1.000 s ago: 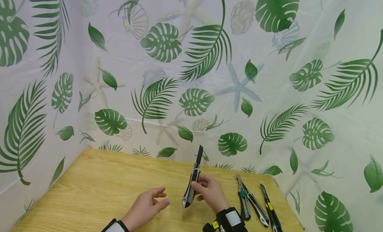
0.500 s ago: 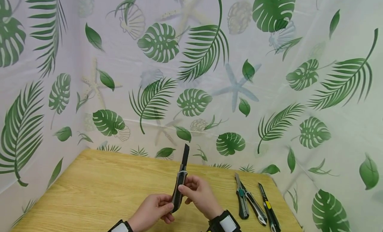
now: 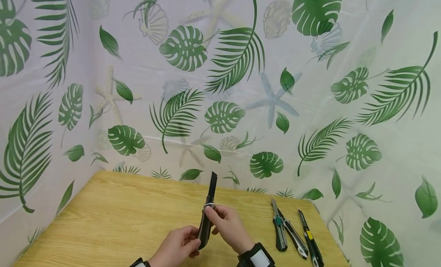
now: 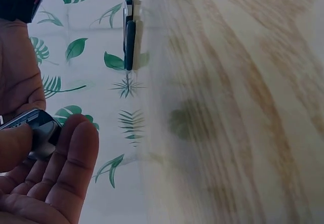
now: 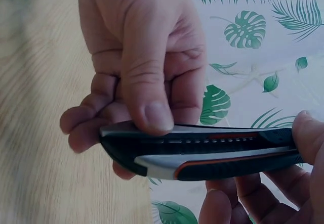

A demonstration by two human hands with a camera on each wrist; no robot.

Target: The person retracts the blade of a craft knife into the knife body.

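A box cutter (image 3: 204, 231) with a dark handle and silver and orange trim stands nearly upright above the table, its long dark blade (image 3: 212, 186) extended upward. My left hand (image 3: 178, 242) pinches the handle's lower end between thumb and fingers. Higher up, my right hand (image 3: 232, 228) grips the handle with its thumb (image 3: 211, 213) just below the blade end. In the right wrist view the handle (image 5: 228, 169) spans both hands, with its slotted side showing; the blade is out of that view. The left wrist view shows only the handle's butt (image 4: 46, 133).
On the table's right side lie more box cutters: one with a teal slider (image 3: 280, 230), one silver and black (image 3: 295, 238) touching or crossing it, and one with a yellow part (image 3: 311, 238). The wooden table (image 3: 131, 205) meets a leaf-print curtain (image 3: 186, 118) behind.
My left hand has come to the handle's lower end, which my right hand held alone. The box cutter has shifted left, and my right thumb has slid up toward its blade end.
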